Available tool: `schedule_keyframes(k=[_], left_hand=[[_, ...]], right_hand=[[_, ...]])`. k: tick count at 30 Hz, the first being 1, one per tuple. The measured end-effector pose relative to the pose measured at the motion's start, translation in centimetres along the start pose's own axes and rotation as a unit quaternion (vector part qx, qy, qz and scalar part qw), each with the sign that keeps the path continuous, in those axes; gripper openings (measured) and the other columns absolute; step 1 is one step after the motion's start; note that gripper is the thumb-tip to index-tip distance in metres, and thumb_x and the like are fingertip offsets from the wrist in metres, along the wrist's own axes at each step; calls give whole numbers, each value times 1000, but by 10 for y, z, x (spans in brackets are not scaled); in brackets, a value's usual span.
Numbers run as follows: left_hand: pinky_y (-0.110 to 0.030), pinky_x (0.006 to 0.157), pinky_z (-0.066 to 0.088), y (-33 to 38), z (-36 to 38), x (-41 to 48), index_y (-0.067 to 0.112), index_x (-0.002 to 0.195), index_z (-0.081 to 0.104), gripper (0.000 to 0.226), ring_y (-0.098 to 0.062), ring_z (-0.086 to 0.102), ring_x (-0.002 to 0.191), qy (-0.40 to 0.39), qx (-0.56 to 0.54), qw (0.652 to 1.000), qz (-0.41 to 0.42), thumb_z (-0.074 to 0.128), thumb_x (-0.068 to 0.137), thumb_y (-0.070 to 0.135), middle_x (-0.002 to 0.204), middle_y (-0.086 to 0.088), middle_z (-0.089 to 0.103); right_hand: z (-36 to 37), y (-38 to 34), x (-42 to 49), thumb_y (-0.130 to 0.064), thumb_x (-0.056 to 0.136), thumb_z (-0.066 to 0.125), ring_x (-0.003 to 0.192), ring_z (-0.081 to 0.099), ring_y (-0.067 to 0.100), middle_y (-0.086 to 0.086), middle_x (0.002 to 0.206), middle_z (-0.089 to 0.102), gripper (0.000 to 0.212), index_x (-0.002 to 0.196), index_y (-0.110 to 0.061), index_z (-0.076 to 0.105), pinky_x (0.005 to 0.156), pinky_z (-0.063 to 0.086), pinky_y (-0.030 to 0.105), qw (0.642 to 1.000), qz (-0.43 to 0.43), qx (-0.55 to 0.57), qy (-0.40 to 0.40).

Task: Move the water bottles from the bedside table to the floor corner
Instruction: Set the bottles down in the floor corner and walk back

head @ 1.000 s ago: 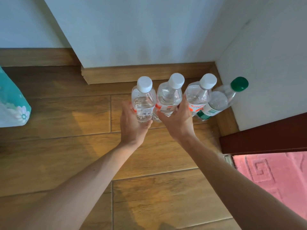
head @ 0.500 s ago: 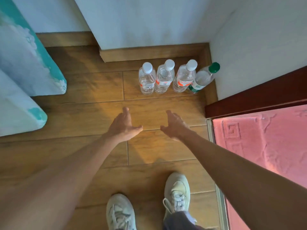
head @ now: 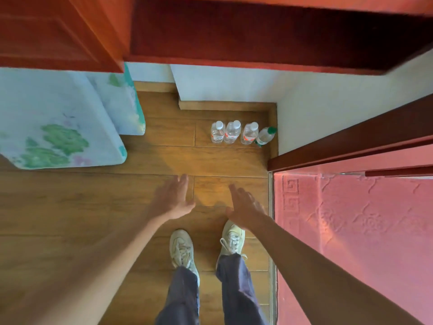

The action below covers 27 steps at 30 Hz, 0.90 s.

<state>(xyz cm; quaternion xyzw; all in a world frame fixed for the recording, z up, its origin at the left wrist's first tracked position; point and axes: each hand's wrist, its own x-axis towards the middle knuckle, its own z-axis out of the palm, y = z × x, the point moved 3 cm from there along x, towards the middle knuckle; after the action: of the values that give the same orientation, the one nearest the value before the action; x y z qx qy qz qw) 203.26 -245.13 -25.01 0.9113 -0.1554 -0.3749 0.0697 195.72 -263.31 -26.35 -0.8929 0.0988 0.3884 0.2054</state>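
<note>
Head view is looking straight down at a wooden floor (head: 70, 202). Four bottles (head: 241, 135) are standing in a row in the corner where the skirting (head: 225, 105) is meeting the side wall (head: 328, 118). Three of them are wearing white caps and red-and-white labels: the left bottle (head: 217, 133), the middle bottle (head: 232, 132) and the third bottle (head: 249, 133) are sitting just beside one another, upright as far as the wide lens is showing. The green-capped bottle (head: 265, 136) is sitting at the right end, nearest the corner, and is appearing tilted toward the wall; whether it is really leaning or the lens is bending it, I cannot tell.

Both hands are hanging in the air well apart from the bottles, nearer the person. The left hand (head: 174, 198) is spreading its fingers loosely and holding nothing. The right hand (head: 243, 205) is doing the same, palm turned inward and empty. They are slightly blurred.

Two pale shoes (head: 182, 249) are standing on the floor below the hands, with dark trouser legs (head: 236, 292) rising toward the camera. A floral cushion (head: 58, 123) is lying at the left. A pink carpet (head: 351, 231) is filling the right side beyond a dark wooden door frame (head: 346, 141). Red-brown wooden furniture (head: 234, 29) is running across the top.
</note>
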Motion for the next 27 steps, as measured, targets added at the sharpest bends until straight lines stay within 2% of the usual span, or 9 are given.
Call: schedule_keyframes(k=[5, 12, 18, 24, 27], left_hand=[[-39, 102, 43, -3, -50, -86, 14, 146, 29, 66, -27, 43, 130, -2, -23, 999, -43, 56, 93, 43, 144, -9, 42], [-37, 104, 41, -13, -127, -191, 11, 139, 38, 56, -27, 45, 127, 78, -83, 993, -35, 59, 92, 34, 138, -8, 48], [-33, 95, 44, -42, -177, -261, 14, 137, 40, 56, -22, 50, 119, 146, -98, 983, -50, 59, 91, 39, 133, -5, 51], [-33, 94, 46, -73, -215, -316, 13, 141, 37, 59, -21, 51, 120, 205, -100, 972, -53, 54, 93, 43, 134, -5, 49], [-29, 79, 45, -93, -231, -338, 13, 136, 40, 54, -20, 55, 109, 235, -89, 966, -67, 51, 93, 45, 126, -5, 52]], right_hand=[[-46, -48, -78, -25, 95, 51, 129, 41, 26, 4, 144, 36, 65, 150, -22, 17, 96, 46, 45, 1000, -13, -15, 5], [-87, -130, -174, -29, 94, 51, 126, 43, 23, 1, 144, 36, 66, 152, -25, 18, 93, 49, 42, 996, -65, 0, 59], [-121, -188, -236, -31, 93, 56, 115, 51, 23, 1, 134, 46, 62, 148, -21, 27, 87, 51, 36, 979, -150, -45, 127], [-150, -256, -265, -39, 97, 52, 133, 39, 20, -3, 150, 34, 68, 153, -23, 17, 103, 42, 36, 967, -192, -90, 138], [-158, -293, -269, -39, 98, 52, 134, 40, 20, -2, 152, 32, 67, 153, -24, 16, 102, 44, 37, 958, -217, -116, 145]])
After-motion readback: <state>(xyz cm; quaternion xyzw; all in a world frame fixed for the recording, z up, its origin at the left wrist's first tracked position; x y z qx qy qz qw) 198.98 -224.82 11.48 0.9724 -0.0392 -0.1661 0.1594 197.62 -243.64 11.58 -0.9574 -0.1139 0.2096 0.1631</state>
